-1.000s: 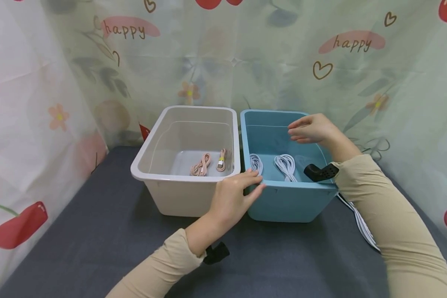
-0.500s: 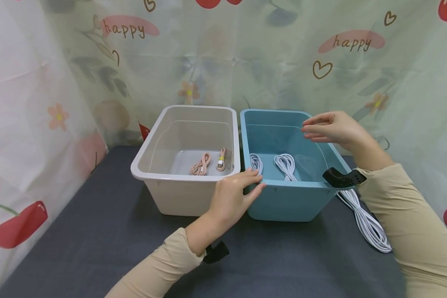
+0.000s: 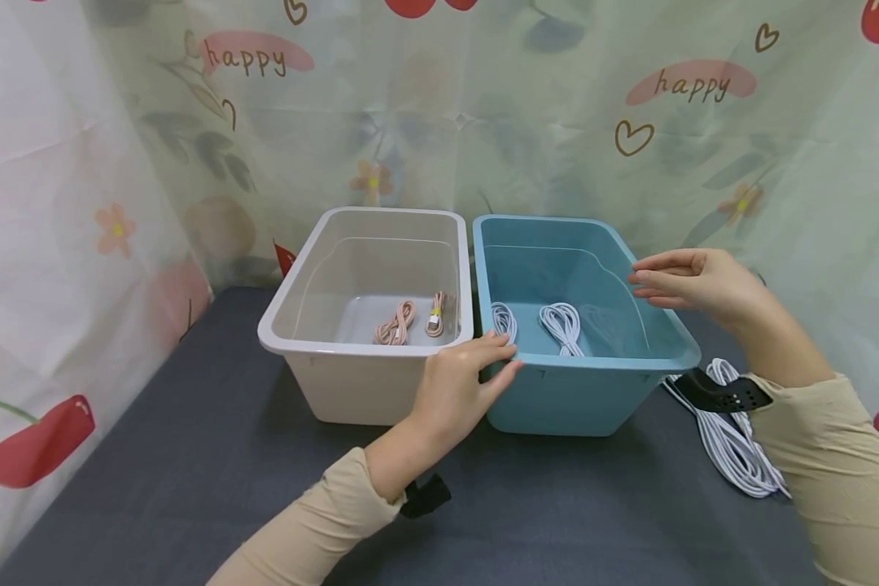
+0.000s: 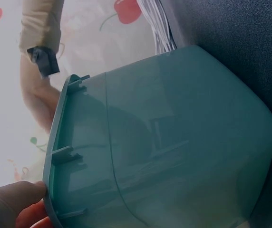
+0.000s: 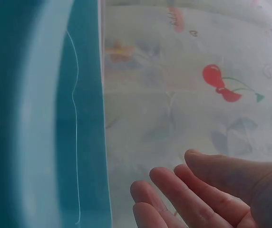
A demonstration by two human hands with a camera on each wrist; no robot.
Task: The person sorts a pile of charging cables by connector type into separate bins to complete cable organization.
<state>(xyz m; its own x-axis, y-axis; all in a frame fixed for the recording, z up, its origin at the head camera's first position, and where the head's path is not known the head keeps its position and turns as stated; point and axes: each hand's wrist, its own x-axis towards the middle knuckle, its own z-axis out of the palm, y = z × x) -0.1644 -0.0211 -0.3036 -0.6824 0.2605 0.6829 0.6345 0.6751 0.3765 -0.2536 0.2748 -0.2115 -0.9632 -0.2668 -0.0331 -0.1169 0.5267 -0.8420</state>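
- Desk point(image 3: 557, 521): dark cloth, bearing both bins.
- Left hand point(image 3: 454, 387): thumb and fingers holding the near rim of the blue bin, apparently to steady it.
- Outer white cables point(image 3: 740, 452): heaped on the desk, right of the blue bin; partly hidden by the right wrist.
- Blue bin point(image 3: 571, 403): contains two white bundles point(image 3: 561, 325).
- Beige bin point(image 3: 359, 391), just left: contains two pinkish bundles point(image 3: 395, 324).
- Right hand point(image 3: 703, 281): relaxed, nothing held, near the right rim. Step, as judged: between grips; taking up the outer white cables would call for lowering outside that rim and pinching.
- Printed curtain point(image 3: 417, 155): backdrop.
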